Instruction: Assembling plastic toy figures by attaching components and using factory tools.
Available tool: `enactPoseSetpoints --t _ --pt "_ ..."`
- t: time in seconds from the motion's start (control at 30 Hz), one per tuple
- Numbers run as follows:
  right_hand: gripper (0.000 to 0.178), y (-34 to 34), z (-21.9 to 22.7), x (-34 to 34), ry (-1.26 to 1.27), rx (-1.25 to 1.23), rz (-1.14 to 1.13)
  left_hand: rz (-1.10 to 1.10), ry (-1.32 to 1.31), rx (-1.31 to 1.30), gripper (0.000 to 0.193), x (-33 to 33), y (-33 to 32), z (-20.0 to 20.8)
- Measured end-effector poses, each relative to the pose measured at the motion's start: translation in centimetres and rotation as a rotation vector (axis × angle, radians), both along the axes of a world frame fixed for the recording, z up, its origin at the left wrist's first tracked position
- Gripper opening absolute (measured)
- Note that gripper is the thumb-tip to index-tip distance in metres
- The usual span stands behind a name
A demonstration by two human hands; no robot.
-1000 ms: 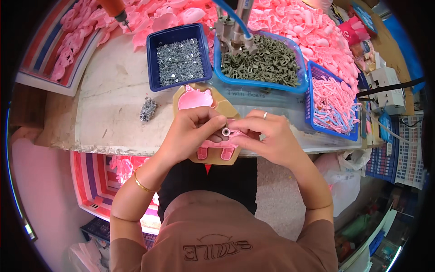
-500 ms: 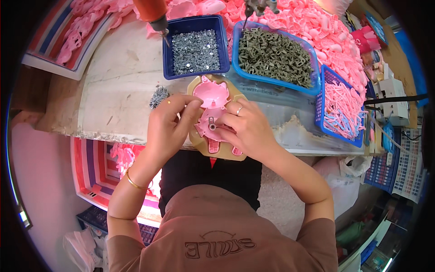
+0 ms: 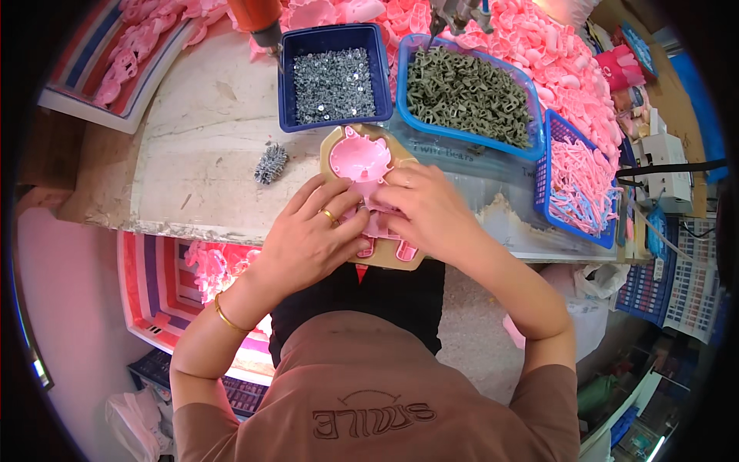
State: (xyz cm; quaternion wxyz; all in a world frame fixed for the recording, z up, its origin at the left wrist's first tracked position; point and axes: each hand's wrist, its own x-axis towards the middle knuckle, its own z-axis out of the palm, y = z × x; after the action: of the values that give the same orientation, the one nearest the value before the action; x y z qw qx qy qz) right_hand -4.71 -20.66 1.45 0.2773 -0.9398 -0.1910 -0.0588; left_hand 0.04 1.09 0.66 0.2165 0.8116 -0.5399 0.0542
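Observation:
A pink plastic toy shell with a round hollow head lies in a beige holding block at the table's front edge. My left hand reaches over its lower half from the left, fingers bent and fingertips pressed to the pink body. From the other side my right hand grips the same body with its fingers drawn together. What lies between the fingertips is hidden by the hands. Two short pink legs show below them. A clump of small silver screws sits on the table beyond my left hand.
Behind the block stand a dark blue tray of screws and a light blue tub of grey-green parts. A blue basket of pink and blue sticks is at the right. An orange power screwdriver hangs above; pink shells heap behind.
My left hand has come down from beside the shell's head onto its body, covering the metal fitting seen there before. My right hand has shifted slightly right and its fingers have drawn together.

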Motion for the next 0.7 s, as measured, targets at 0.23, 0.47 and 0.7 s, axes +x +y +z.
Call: enactPoseSetpoints --t 0.23,0.47,0.7 --pt "0.015 -2.0 0.8 -2.7 0.030 -0.047 -0.121 0.021 0.026 0.009 0.037 -0.3 0.0 -0.5" --pt "0.012 -2.6 0.4 -2.5 0.017 -0.008 -0.182 0.024 0.044 0.012 0.039 -0.2 -0.6 -0.4" --pt "0.015 -2.6 0.8 -1.4 0.218 -0.034 -0.170 0.035 0.052 -0.006 0.041 -0.4 -0.2 -0.4"
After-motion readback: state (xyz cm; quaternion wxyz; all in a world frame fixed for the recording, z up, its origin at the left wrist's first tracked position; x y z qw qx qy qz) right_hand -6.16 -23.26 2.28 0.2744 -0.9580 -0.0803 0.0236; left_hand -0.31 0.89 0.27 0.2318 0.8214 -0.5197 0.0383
